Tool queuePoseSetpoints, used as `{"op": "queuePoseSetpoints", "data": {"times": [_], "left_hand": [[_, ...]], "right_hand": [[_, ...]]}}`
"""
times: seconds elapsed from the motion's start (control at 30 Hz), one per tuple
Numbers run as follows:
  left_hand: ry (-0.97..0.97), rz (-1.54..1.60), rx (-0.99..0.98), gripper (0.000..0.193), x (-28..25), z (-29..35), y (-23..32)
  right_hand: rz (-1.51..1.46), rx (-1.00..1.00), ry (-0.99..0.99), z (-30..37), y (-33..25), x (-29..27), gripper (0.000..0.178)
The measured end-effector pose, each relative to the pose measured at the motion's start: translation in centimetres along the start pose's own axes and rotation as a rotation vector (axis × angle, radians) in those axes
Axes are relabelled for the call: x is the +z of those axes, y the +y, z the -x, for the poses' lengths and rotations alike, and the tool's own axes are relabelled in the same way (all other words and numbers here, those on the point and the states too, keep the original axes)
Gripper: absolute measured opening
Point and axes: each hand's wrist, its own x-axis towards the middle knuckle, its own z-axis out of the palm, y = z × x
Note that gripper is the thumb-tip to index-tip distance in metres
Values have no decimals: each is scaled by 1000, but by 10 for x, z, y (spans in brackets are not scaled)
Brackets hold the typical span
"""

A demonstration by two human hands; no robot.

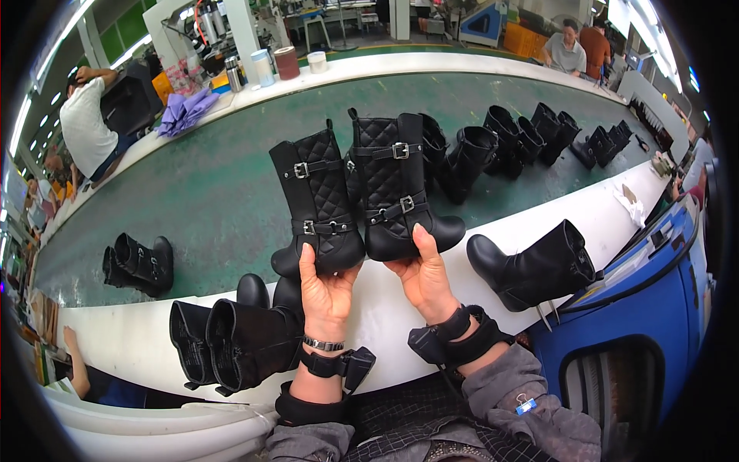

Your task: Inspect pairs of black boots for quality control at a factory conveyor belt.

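My left hand (pixel 329 291) is closed around the toe end of a black quilted boot (pixel 314 192), thumb on the front and the other fingers hidden beneath. A matching boot (pixel 391 181) is gripped the same way by my right hand (pixel 425 277). Both boots stand upright side by side above the white ledge, their buckled straps facing me. To the right, a single black boot (pixel 535 266) lies on its side on the ledge. On the left, a pair of black boots (pixel 231 339) lies with the open tops toward me.
A green conveyor belt (pixel 223 177) runs across, carrying several black boots (pixel 468 158) at the right and a pair (pixel 142 263) at the left. A blue machine (pixel 639 308) stands at my right. Cups, a thermos (pixel 235 75) and purple cloth (pixel 185 110) line the far ledge; people sit beyond.
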Motion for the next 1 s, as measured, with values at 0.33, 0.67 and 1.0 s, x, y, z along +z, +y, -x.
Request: {"op": "queuePoseSetpoints", "data": {"times": [0.33, 0.67, 1.0], "left_hand": [[-26, 24, -61, 54, -2, 1, 0], [47, 107, -63, 50, -21, -8, 2], [-56, 109, -87, 55, -29, -13, 4]], "right_hand": [[-23, -24, 41, -3, 7, -8, 39], [-80, -32, 108, -5, 14, -7, 43], [-57, -7, 49, 3, 2, -2, 51]]}}
